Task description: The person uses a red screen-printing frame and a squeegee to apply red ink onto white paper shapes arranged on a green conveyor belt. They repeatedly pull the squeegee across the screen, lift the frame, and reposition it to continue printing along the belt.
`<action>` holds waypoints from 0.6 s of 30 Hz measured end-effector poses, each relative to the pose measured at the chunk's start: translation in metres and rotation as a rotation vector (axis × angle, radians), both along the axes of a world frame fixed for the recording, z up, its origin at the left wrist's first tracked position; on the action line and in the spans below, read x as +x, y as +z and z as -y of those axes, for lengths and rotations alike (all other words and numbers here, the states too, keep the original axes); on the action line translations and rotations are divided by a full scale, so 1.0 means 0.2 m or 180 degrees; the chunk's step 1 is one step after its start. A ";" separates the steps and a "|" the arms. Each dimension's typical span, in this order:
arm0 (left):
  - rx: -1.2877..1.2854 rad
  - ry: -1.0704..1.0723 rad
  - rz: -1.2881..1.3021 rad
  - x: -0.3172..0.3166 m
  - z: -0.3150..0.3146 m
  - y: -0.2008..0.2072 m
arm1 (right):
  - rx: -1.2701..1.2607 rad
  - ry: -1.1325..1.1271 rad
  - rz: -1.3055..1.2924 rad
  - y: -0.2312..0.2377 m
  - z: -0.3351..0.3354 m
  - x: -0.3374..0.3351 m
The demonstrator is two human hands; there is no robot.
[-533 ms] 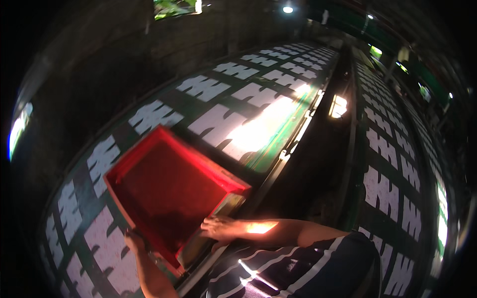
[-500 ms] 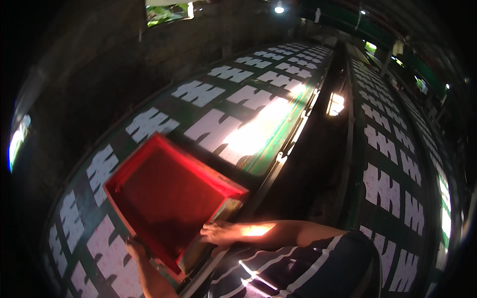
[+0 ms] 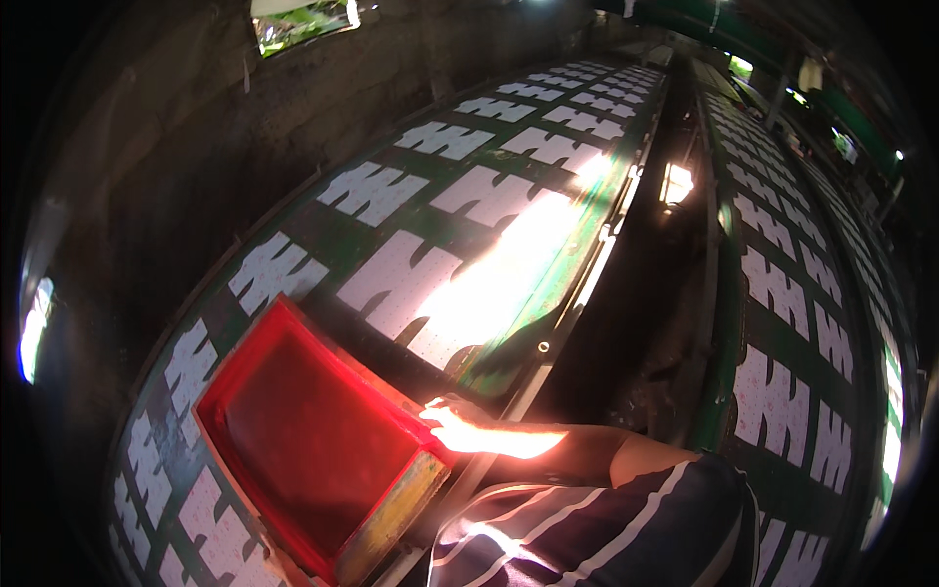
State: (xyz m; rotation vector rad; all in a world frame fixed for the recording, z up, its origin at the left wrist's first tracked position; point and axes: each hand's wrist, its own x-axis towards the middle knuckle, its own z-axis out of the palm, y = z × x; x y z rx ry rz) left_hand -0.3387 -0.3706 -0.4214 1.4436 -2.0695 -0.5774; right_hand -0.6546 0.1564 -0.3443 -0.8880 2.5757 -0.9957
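Note:
A red screen printing frame (image 3: 303,430) lies at a slant over the near end of the left table, its bare wooden side (image 3: 396,509) facing me. My right hand (image 3: 452,425), lit by the sun, has its fingers closed over the frame's right corner. Only a sliver of my left hand (image 3: 279,562) shows at the frame's lower left edge; it appears to hold that side, with most fingers hidden. Beside and beyond the frame, white cut fabric pieces (image 3: 401,279) with small pink marks lie in rows on the green table.
A metal rail (image 3: 548,362) runs along the left table's right edge. Beyond a dark gap (image 3: 626,323), a second long table (image 3: 719,391) carries more fabric pieces (image 3: 773,401). A dark wall (image 3: 196,147) flanks the left side. Strong sunlight falls across the left table.
The screen printing frame has shifted slightly down toward me. My right hand has moved up from its near wooden side to the right corner. My left hand is now mostly out of sight.

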 end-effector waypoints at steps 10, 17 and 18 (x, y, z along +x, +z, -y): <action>0.0484 -0.0080 -0.0889 0.10 -0.07 -0.07 | -0.0907 -0.0583 0.0330 -0.75 0.28 -0.14; 0.0505 -0.0015 -0.0855 0.10 -0.14 -0.04 | 0.0085 -0.0551 -0.0386 -0.47 0.21 -0.12; 0.0579 0.0026 -0.0699 0.10 -0.13 -0.03 | 0.0061 -0.0556 -0.0117 -0.43 0.24 -0.12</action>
